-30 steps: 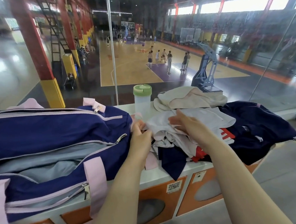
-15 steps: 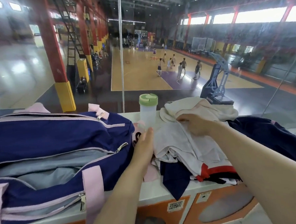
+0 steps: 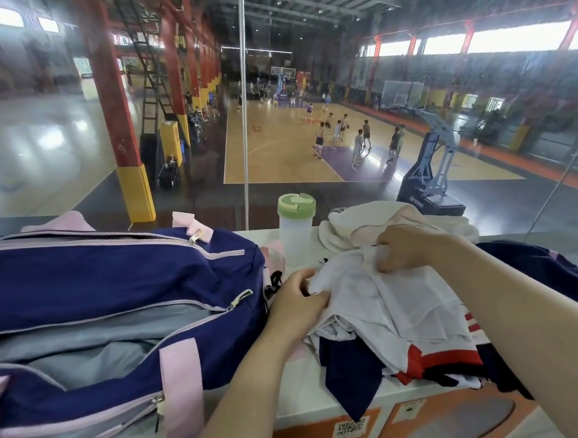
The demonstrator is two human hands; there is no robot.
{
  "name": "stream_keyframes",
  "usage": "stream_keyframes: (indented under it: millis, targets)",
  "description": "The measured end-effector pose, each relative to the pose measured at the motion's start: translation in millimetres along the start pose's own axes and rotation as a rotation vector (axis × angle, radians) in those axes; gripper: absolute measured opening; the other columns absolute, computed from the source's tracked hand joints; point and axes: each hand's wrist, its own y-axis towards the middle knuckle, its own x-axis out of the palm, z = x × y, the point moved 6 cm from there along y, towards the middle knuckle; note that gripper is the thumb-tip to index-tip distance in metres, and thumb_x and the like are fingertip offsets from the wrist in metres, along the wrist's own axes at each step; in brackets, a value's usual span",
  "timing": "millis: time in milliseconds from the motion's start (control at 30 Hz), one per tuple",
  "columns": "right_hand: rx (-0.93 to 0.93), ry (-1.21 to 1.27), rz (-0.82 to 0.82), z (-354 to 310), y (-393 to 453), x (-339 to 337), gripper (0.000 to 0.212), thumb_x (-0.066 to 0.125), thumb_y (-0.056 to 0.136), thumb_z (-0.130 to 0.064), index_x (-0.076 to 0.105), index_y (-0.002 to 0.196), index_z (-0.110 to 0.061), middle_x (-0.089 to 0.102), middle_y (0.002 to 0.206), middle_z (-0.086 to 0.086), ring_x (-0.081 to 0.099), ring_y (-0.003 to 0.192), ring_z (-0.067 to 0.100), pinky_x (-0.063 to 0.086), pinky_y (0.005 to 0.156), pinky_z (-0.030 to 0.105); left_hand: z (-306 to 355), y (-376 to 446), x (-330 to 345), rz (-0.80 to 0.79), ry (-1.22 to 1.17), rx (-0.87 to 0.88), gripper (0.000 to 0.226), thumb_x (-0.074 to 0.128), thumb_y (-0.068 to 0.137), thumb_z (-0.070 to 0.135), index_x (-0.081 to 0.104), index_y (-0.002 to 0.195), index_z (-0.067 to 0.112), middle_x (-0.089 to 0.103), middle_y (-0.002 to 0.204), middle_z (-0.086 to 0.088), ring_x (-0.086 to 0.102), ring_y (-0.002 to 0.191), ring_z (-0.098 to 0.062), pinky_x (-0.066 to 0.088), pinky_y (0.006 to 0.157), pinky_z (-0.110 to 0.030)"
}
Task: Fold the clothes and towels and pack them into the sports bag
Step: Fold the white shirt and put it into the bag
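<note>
A navy sports bag [image 3: 90,287] with pink straps lies on the left of the counter, its main zip open onto a grey lining. To its right is a heap of clothes topped by a white garment [image 3: 399,303] with a red and navy hem. My left hand [image 3: 298,302] grips the garment's near left edge. My right hand [image 3: 407,250] is bunched on its far edge. A cream towel [image 3: 359,222] lies behind the heap, and dark navy clothes [image 3: 541,269] spread out to the right.
A clear bottle with a green lid [image 3: 297,232] stands between the bag and the towel. The white counter top [image 3: 303,392] sits on orange lockers. A glass wall right behind the counter overlooks a basketball court with players.
Both hands have closed on the white garment: the left, flat beside the bag before, now grips its near edge, and the right has bunched the far edge.
</note>
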Motion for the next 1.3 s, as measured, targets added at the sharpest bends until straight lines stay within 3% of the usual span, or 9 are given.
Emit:
stream_keyframes:
  millis: [233, 367, 533, 767, 867, 1067, 1167, 1233, 1300]
  targets:
    - [0.054, 0.046, 0.011, 16, -16, -10, 0.066, 0.052, 0.084, -0.069, 0.051, 0.13, -0.021, 0.053, 0.127, -0.001, 0.05, 0.104, 0.019, 0.043, 0.091, 0.033, 5, -4, 2, -0.07, 0.155, 0.06, 0.016, 0.056, 0.086, 0.032, 0.054, 0.103, 0.032, 0.064, 0.094, 0.012, 0.06, 0.089, -0.008, 0.049, 0.073, -0.026]
    - [0.184, 0.193, -0.172, 42, -18, -4, 0.086, 0.058, 0.059, -0.074, 0.056, 0.126, -0.021, 0.059, 0.121, -0.001, 0.058, 0.106, 0.02, 0.045, 0.099, 0.038, 6, -3, -1, 0.067, 0.13, 0.129, 0.015, 0.053, 0.091, 0.021, 0.052, 0.104, 0.027, 0.061, 0.094, 0.014, 0.057, 0.086, -0.007, 0.041, 0.067, -0.021]
    - [0.135, 0.303, -0.206, 54, -31, -10, 0.026, 0.068, 0.078, -0.033, 0.068, 0.096, -0.014, 0.067, 0.104, 0.004, 0.063, 0.095, 0.022, 0.051, 0.089, 0.036, 9, -3, -10, 0.201, -0.188, 0.143, 0.021, 0.057, 0.09, 0.011, 0.056, 0.106, 0.026, 0.064, 0.1, 0.01, 0.06, 0.095, -0.007, 0.044, 0.077, -0.023]
    - [0.121, 0.223, -0.156, 51, -49, -31, 0.032, 0.068, 0.086, -0.046, 0.065, 0.097, -0.016, 0.063, 0.101, -0.001, 0.06, 0.09, 0.018, 0.048, 0.08, 0.031, -9, -3, -1, -0.043, -0.269, -0.136, 0.063, 0.073, 0.064, 0.051, 0.058, 0.119, 0.024, 0.07, 0.111, 0.003, 0.069, 0.099, -0.017, 0.055, 0.092, -0.043]
    - [0.164, 0.124, -0.15, 41, -48, -42, 0.035, 0.069, 0.083, -0.048, 0.061, 0.093, -0.016, 0.063, 0.103, 0.002, 0.06, 0.09, 0.021, 0.045, 0.074, 0.03, -8, -8, 3, -0.038, -0.18, -0.11, 0.049, 0.069, 0.075, 0.04, 0.051, 0.119, 0.026, 0.066, 0.11, 0.005, 0.067, 0.097, -0.015, 0.055, 0.091, -0.04]
    - [0.235, 0.222, -0.174, -15, -39, -57, 0.008, 0.064, 0.088, -0.018, 0.059, 0.088, -0.012, 0.059, 0.081, 0.005, 0.056, 0.079, 0.023, 0.049, 0.076, 0.033, -3, -16, 12, -0.062, -0.254, -0.014, 0.052, 0.06, 0.092, 0.019, 0.031, 0.133, 0.035, 0.051, 0.114, 0.021, 0.057, 0.096, 0.003, 0.05, 0.081, -0.021]
    - [0.189, 0.296, -0.232, -58, -33, -53, 0.019, 0.047, 0.098, -0.01, 0.044, 0.079, -0.012, 0.047, 0.076, 0.003, 0.045, 0.067, 0.014, 0.038, 0.06, 0.018, -3, -16, 11, -0.073, -0.288, -0.034, 0.049, 0.051, 0.093, 0.045, 0.036, 0.139, 0.041, 0.047, 0.13, 0.019, 0.048, 0.119, -0.005, 0.04, 0.099, -0.027]
    - [0.133, 0.393, -0.305, -82, -19, -37, 0.004, 0.048, 0.099, -0.009, 0.048, 0.095, -0.01, 0.05, 0.095, 0.009, 0.052, 0.086, 0.018, 0.045, 0.068, 0.01, -6, -14, 12, -0.091, -0.384, -0.074, 0.057, 0.045, 0.086, 0.07, 0.054, 0.132, 0.038, 0.055, 0.138, 0.005, 0.05, 0.127, -0.017, 0.036, 0.109, -0.041]
    - [0.193, 0.655, -0.365, -95, -12, -21, 0.013, 0.047, 0.099, -0.004, 0.052, 0.111, -0.003, 0.055, 0.11, 0.015, 0.059, 0.105, 0.024, 0.055, 0.089, 0.028, -6, -14, 10, -0.052, -0.516, -0.111, 0.068, 0.044, 0.081, 0.076, 0.066, 0.122, 0.026, 0.068, 0.121, -0.005, 0.062, 0.116, -0.026, 0.042, 0.106, -0.047]
